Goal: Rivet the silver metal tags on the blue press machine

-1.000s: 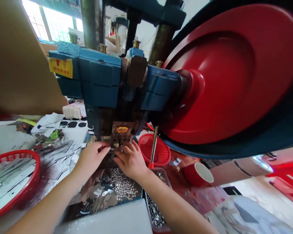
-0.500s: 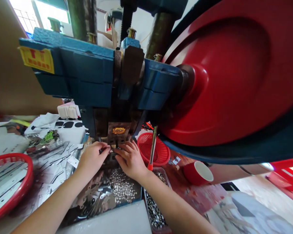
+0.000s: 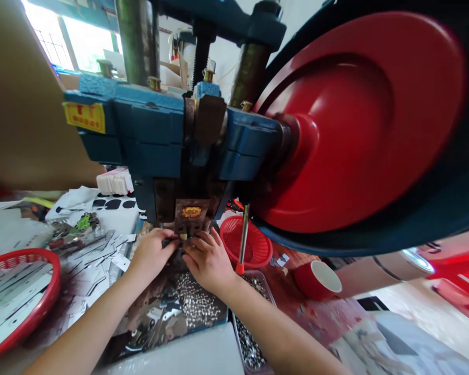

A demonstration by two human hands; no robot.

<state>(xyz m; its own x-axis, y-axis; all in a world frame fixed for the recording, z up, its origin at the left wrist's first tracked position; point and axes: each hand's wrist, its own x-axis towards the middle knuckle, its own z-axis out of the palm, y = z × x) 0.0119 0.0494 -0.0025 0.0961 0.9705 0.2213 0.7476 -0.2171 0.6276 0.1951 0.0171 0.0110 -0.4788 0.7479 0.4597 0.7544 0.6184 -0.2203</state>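
Note:
At the foot of a blue press (image 3: pixel 150 138), both hands work beside its tool block (image 3: pixel 190 213). From the left comes my left hand (image 3: pixel 153 254), thumb and forefinger pinched together next to the die; whatever is between them is too small to make out. My right hand (image 3: pixel 211 264) sits on the other side, fingers bent and close together at the die, their tips partly hidden. Just below the hands, small shiny metal rivet-like parts (image 3: pixel 199 302) lie heaped. Flat metal tags (image 3: pixel 156 325) are spread beside that heap on the press bed.
A red basket (image 3: pixel 54 291) of flat strips stands at left, near scattered white-and-grey strips (image 3: pixel 97 265). Right of the press are a red basket (image 3: pixel 263 250), an upright metal lever (image 3: pixel 244 237), a clear tray (image 3: pixel 266 291) of small parts and a large red wheel (image 3: pixel 359 130).
The head view has shifted slightly, so more of the press top shows. Both hands stay at the die, with only small finger movements.

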